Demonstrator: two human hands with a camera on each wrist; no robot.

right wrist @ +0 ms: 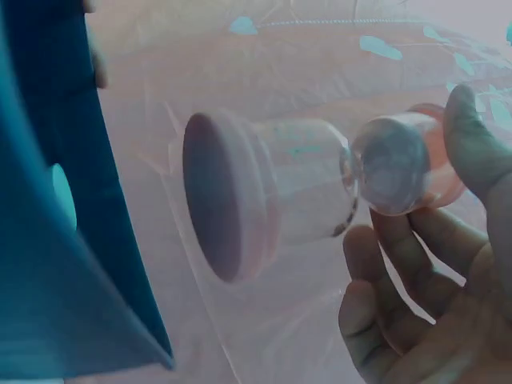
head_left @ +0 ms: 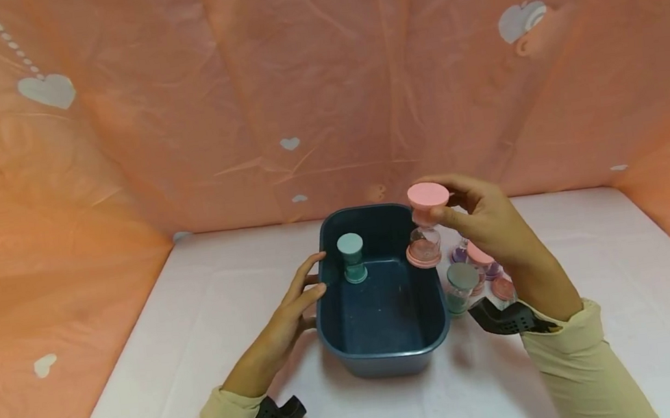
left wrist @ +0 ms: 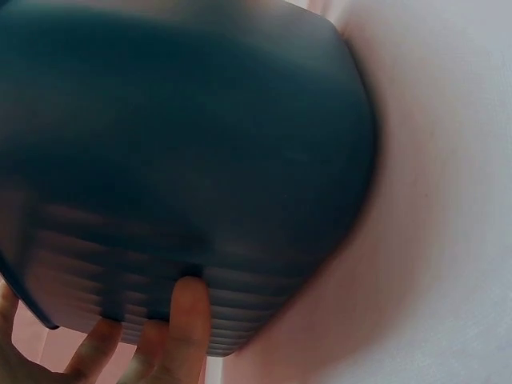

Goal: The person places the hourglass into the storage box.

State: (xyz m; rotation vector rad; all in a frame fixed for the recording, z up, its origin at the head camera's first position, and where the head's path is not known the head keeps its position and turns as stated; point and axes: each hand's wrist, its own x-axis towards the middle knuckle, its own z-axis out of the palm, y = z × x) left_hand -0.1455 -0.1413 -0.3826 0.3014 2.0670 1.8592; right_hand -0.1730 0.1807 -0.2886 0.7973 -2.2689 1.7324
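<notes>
A dark blue plastic tub (head_left: 387, 356) stands mid-table. Inside it, near the far left corner, a teal sand timer (head_left: 352, 257) stands upright. My left hand (head_left: 308, 285) rests on the tub's left outer wall with straight fingers; in the left wrist view the fingertips (left wrist: 190, 314) touch the ribbed wall of the tub (left wrist: 176, 144). My right hand (head_left: 454, 206) pinches the top cap of a pink sand timer (head_left: 427, 227), held upright over the tub's right rim. In the right wrist view the pink timer (right wrist: 264, 192) lies between thumb and fingers (right wrist: 474, 144), beside the tub wall (right wrist: 48, 256).
Several more sand timers stand on the white table just right of the tub, under my right wrist: a grey-capped teal one (head_left: 460, 287), a pink one (head_left: 480, 256) and a purple one (head_left: 460, 250). Orange sheeting with white hearts (head_left: 48, 90) walls the table.
</notes>
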